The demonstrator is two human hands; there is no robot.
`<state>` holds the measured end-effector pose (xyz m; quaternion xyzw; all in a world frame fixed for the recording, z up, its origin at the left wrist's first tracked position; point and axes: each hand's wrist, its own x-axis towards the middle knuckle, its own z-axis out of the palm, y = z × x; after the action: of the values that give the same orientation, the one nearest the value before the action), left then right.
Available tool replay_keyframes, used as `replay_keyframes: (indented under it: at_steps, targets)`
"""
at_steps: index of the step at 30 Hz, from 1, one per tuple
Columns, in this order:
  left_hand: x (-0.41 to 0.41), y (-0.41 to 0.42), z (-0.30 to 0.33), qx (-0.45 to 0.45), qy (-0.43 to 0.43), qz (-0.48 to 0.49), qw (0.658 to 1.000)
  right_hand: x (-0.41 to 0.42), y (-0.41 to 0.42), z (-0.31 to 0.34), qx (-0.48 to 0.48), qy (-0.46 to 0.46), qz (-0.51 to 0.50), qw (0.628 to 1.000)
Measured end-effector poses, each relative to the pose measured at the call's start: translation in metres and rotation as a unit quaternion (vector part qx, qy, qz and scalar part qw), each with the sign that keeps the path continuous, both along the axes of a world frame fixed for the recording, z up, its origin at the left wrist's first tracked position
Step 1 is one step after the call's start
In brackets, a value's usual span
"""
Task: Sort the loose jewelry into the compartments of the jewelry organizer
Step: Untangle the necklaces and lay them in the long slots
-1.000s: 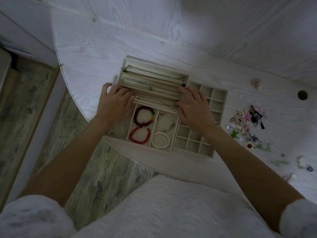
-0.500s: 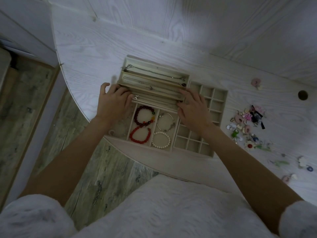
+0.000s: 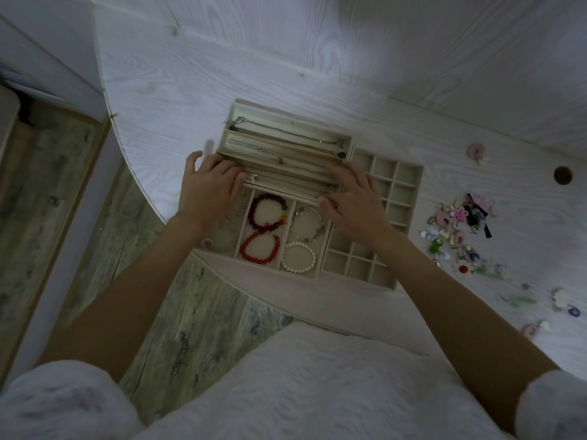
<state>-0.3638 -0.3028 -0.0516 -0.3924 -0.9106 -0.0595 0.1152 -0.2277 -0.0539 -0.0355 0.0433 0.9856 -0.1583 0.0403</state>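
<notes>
The jewelry organizer (image 3: pixel 320 198) sits on the white wood-grain counter (image 3: pixel 197 90), close to its curved near edge, in three cream parts: a bracelet tray (image 3: pixel 236 227) at the near side, a grid tray (image 3: pixel 381 249) of small square cells touching it at 3 o'clock, and a long-slot necklace tray (image 3: pixel 286 147) lying tilted across the far part of the bracelet tray. The left hand (image 3: pixel 208 193) rests on the left end of the necklace tray with its fingers laid nearly flat and together, thumb out to the side; the right hand (image 3: pixel 354 201) lies on the right end, fingers spread and only slightly bent, thumb along the tray's near edge. Whether either hand truly grips cannot be told. In the bracelet tray a dark red bracelet (image 3: pixel 268 212) lies just above a bright red bracelet (image 3: pixel 259 249), with a silver bangle (image 3: pixel 308 225) and a pearl bracelet (image 3: pixel 298 258) in the next slot. Thin chains (image 3: pixel 286 134) lie in the long slots. The loose jewelry (image 3: pixel 457 230) is scattered on the counter at 3 o'clock, well apart from the trays.
</notes>
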Motion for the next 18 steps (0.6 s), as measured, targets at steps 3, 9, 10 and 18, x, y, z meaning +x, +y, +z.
replay_keyframes:
  at_steps: [3, 9, 10, 18]
  targets:
    - [0.0, 0.0, -0.002, -0.002, 0.006, -0.004, 1.0, 0.001, 0.002, 0.003, -0.01, -0.029, -0.01, 0.999]
    - [0.0, -0.005, -0.003, 0.003, -0.002, -0.008, 1.0, 0.001, 0.001, 0.011, -0.012, -0.046, -0.015, 0.999]
    - [0.0, -0.006, -0.002, 0.003, -0.004, -0.009, 1.0, 0.001, 0.001, 0.012, -0.014, -0.05, -0.018, 0.998]
    - [0.002, -0.005, -0.002, 0.012, -0.013, -0.011, 1.0, 0.0, 0.002, 0.014, 0.026, -0.045, -0.003, 0.999]
